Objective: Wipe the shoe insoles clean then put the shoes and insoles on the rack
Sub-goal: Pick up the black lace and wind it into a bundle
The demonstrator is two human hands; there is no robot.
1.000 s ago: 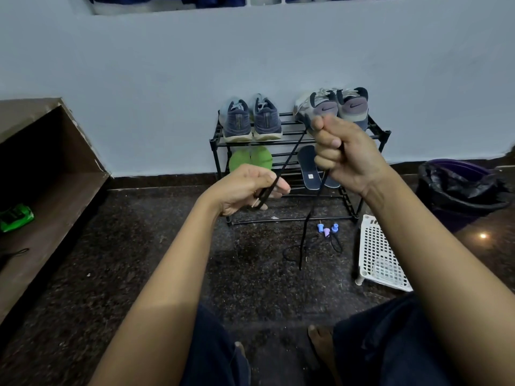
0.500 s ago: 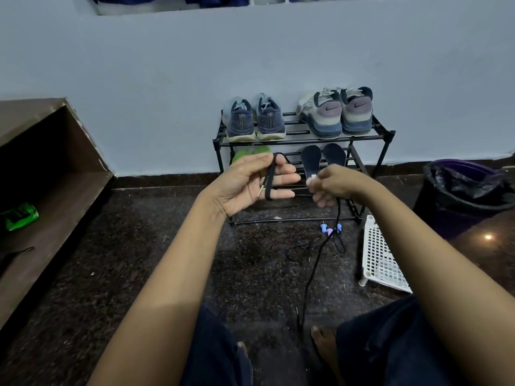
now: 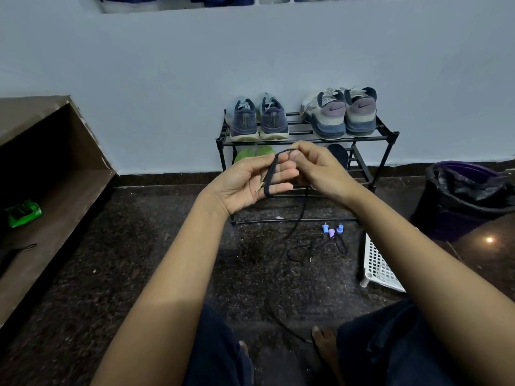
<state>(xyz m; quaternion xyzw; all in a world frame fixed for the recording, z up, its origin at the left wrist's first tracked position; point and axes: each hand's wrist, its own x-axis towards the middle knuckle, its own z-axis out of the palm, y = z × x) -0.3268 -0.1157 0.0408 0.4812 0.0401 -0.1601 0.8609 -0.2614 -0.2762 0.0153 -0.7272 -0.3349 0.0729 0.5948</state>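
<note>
The rack (image 3: 370, 138) bears four shoes (image 3: 331, 115); right hand (image 3: 320, 171) pinches one lace (image 3: 271, 176) looped over outstretched left hand (image 3: 245, 182).

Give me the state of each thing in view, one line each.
Left hand, fingers straight, black shoelace looped round them.
Right hand, pinching the shoelace's top.
Blue shoes, on the rack top tier, heels outward.
Grey shoes, on the top tier, heels outward.
Green insoles, below the top tier.
Dark insole, below the top tier.
Bin, open, lined.
</note>
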